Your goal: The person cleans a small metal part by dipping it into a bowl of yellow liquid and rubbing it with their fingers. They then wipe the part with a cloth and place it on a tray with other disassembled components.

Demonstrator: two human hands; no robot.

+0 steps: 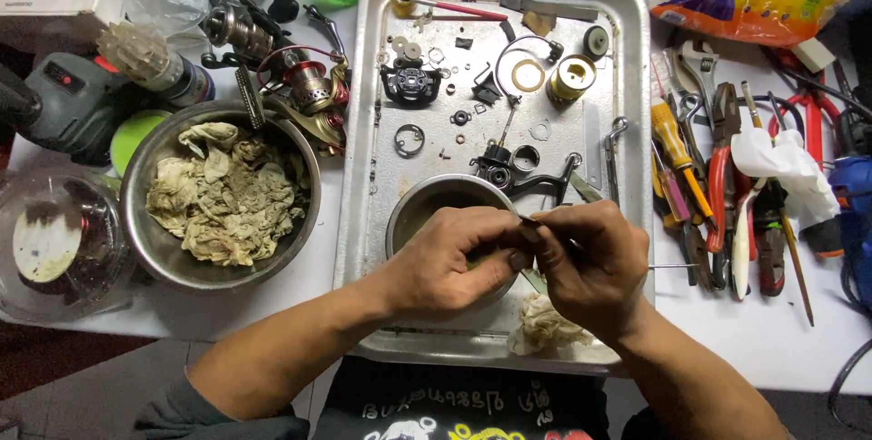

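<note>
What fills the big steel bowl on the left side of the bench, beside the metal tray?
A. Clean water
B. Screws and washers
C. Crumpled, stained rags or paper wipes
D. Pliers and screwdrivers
C. The large steel bowl beside the metal tray holds a heap of crumpled, dirty wipes; the pliers and screwdrivers lie on the table to the tray's right.

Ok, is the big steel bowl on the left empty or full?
Nearly full. The big steel bowl left of the metal tray is heaped with crumpled, stained rags covering most of its bottom.
</note>
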